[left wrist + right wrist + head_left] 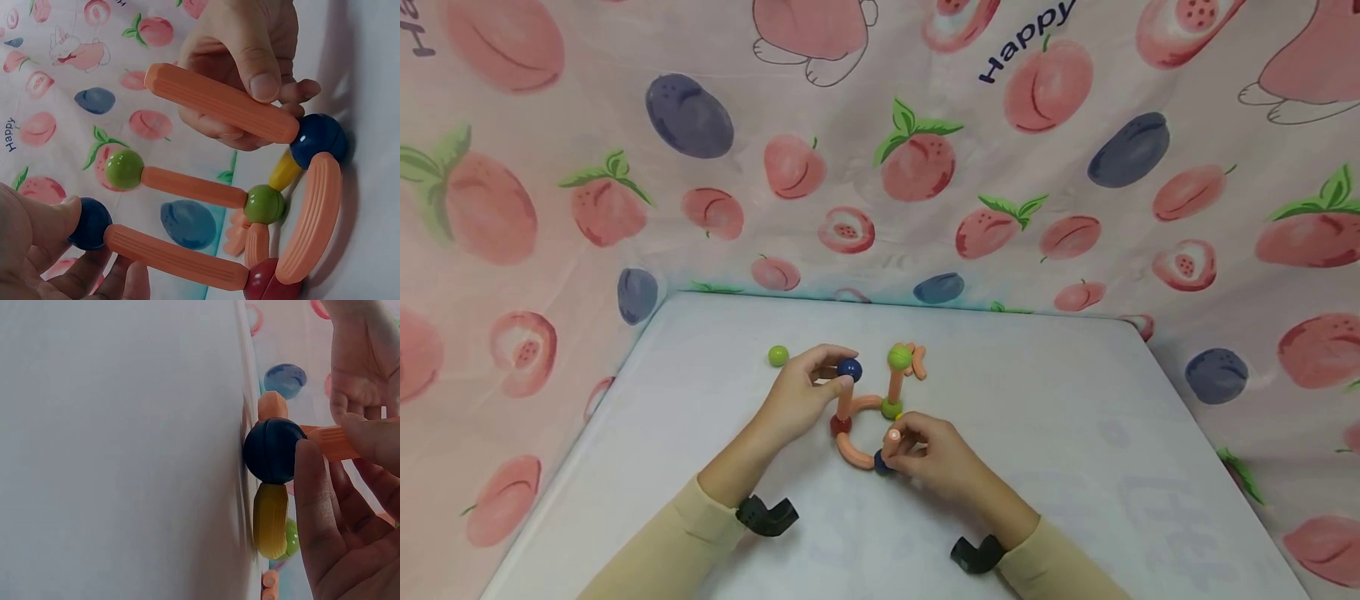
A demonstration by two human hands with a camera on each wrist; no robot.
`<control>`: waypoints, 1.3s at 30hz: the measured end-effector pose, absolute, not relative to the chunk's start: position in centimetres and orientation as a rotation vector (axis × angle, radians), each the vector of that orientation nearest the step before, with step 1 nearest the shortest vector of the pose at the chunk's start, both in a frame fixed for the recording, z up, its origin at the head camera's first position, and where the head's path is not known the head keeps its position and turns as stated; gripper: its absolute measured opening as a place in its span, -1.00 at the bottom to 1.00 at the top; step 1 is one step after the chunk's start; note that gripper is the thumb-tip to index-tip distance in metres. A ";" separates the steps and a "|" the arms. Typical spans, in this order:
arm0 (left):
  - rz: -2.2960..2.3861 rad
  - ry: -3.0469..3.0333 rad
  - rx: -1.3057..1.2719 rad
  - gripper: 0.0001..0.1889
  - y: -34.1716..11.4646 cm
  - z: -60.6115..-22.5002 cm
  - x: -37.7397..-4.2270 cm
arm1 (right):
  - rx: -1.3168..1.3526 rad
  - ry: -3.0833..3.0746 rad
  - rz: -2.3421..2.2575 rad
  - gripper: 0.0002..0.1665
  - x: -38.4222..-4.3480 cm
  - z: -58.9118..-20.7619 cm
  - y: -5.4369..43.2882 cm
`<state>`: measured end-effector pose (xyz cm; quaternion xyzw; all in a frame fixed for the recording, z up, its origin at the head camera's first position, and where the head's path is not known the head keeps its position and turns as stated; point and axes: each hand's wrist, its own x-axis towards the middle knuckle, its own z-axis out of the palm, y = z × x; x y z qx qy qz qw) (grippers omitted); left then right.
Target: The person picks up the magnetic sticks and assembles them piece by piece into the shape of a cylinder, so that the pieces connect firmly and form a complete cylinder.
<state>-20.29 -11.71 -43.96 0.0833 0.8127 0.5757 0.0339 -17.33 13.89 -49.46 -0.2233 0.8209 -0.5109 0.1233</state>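
A fruit-print cloth (1075, 192) hangs behind and beside the pale counter (1075, 433); the word "Happy" is printed on it near the top. On the counter stands a toy frame of orange rods and balls (868, 412). The left hand (801, 396) pinches the dark blue ball (849, 369) topping one upright rod (175, 256). The right hand (936, 454) curls thumb and fingers round another orange rod (222, 103), standing on a second blue ball (273, 450) that touches the counter. A loose green ball (778, 356) lies apart, left of the frame.
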 end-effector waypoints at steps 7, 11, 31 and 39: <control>1.773 2.495 0.235 -0.64 -12.2 -44.0 -20.6 | -0.641 2.406 -1.480 -0.75 -17.1 -49.5 13.3; 1.793 2.467 0.217 -0.65 -12.2 -43.9 -20.7 | -0.605 2.417 -1.466 -0.72 -17.1 -49.5 13.1; 1.822 2.439 0.228 -0.67 -12.5 -44.1 -20.4 | -0.604 2.505 -1.357 -0.66 -17.6 -49.1 13.7; 1.807 2.443 0.206 -0.66 -12.4 -44.0 -20.4 | -0.445 2.619 -1.337 -0.72 -19.4 -48.6 15.0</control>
